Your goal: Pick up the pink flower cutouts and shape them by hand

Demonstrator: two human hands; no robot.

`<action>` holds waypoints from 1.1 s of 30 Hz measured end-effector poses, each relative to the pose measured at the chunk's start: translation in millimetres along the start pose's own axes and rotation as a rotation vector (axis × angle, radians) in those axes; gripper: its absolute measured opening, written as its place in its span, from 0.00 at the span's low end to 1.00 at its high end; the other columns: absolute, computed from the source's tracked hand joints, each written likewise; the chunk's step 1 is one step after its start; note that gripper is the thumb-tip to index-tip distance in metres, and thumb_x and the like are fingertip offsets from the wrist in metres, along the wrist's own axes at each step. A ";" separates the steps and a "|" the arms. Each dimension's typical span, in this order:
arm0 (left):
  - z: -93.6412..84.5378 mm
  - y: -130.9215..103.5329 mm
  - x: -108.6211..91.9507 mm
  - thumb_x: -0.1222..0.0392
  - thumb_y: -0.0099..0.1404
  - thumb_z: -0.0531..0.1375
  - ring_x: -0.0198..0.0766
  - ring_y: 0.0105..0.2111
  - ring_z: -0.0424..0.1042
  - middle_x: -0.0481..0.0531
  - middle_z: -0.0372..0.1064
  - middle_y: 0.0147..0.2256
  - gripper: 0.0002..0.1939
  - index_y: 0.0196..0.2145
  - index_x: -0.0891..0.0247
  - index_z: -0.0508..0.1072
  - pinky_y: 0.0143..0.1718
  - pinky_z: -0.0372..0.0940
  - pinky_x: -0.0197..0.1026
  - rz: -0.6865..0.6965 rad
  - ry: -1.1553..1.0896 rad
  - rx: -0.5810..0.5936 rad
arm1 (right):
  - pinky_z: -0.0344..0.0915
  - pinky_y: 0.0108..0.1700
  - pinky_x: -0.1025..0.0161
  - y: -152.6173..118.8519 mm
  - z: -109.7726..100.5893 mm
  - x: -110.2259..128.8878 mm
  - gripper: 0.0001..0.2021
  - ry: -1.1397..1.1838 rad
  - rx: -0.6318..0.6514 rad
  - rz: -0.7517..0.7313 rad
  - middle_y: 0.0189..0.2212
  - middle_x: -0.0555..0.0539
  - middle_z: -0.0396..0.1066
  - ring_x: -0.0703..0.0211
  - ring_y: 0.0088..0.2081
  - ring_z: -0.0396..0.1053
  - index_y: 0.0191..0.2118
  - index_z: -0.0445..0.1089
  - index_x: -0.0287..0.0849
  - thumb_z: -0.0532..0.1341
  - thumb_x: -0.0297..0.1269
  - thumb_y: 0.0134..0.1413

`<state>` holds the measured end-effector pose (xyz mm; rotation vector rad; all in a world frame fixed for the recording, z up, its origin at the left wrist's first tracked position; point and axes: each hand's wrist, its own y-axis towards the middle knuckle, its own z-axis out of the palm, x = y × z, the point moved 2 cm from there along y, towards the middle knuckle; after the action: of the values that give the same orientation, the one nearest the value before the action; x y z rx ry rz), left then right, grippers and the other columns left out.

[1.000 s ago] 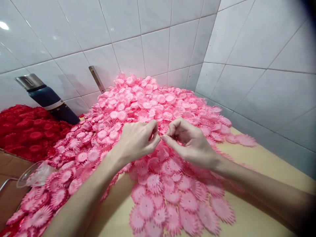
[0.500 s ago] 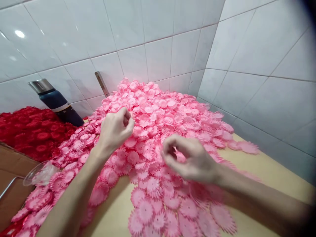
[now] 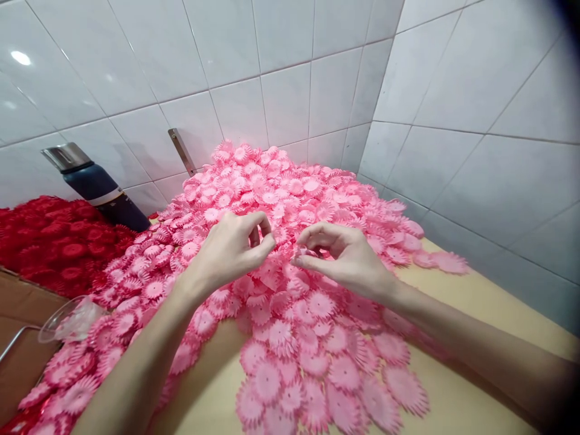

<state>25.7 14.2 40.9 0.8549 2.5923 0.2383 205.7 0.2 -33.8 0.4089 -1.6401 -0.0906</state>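
Observation:
A big heap of pink, fringed flower-shaped discs with small holes at their centres spreads over a pale yellow table. Over the heap's middle, my left hand is closed, thumb tip against the fingertips; whatever may be between them is too small to make out. Facing it from the right is my right hand, with thumb and forefinger drawn close together and the other fingers curled. A small pinkish bit shows at its fingertips, but I cannot tell what it is. A short gap separates the two hands.
At the left, a dark blue bottle with a steel cap leans beside a red heap of similar pieces. A clear plastic cup lies near a cardboard box. Tiled walls close off the back and right. A metal strip leans there.
My left hand has moved right and my right hand has moved up and slightly left, so they are closer together. The view has shifted slightly.

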 end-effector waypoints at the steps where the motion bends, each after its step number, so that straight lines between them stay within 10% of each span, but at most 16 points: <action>1: -0.1 -0.8 -0.3 0.63 0.62 0.55 0.28 0.20 0.60 0.44 0.64 0.20 0.07 0.27 0.65 0.69 0.24 0.55 0.35 -0.004 -0.004 0.020 | 0.66 0.36 0.60 -1.1 0.4 0.1 0.15 0.000 0.011 0.025 0.28 0.50 0.73 0.59 0.31 0.71 0.39 0.70 0.44 0.71 0.33 0.43; 15: 2.1 -4.2 -4.5 0.65 0.58 0.56 0.28 0.20 0.55 0.43 0.63 0.20 0.05 0.25 0.64 0.69 0.22 0.51 0.35 0.001 -0.132 0.130 | 0.44 0.17 0.72 -3.1 6.7 -4.4 0.16 0.100 0.054 0.044 0.12 0.63 0.52 0.73 0.15 0.45 0.32 0.56 0.45 0.65 0.43 0.54; 33: 20.9 -2.8 -9.9 0.56 0.63 0.60 0.29 0.23 0.61 0.47 0.71 0.24 0.11 0.31 0.66 0.78 0.26 0.54 0.36 0.100 -0.351 0.265 | 0.45 0.18 0.74 -3.3 5.5 -9.3 0.18 0.240 0.163 0.045 0.15 0.60 0.58 0.73 0.17 0.51 0.31 0.54 0.44 0.64 0.46 0.55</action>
<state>40.3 6.8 24.4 1.0158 2.2835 -0.2167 201.6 -0.9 -44.2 0.4878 -1.4231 0.1226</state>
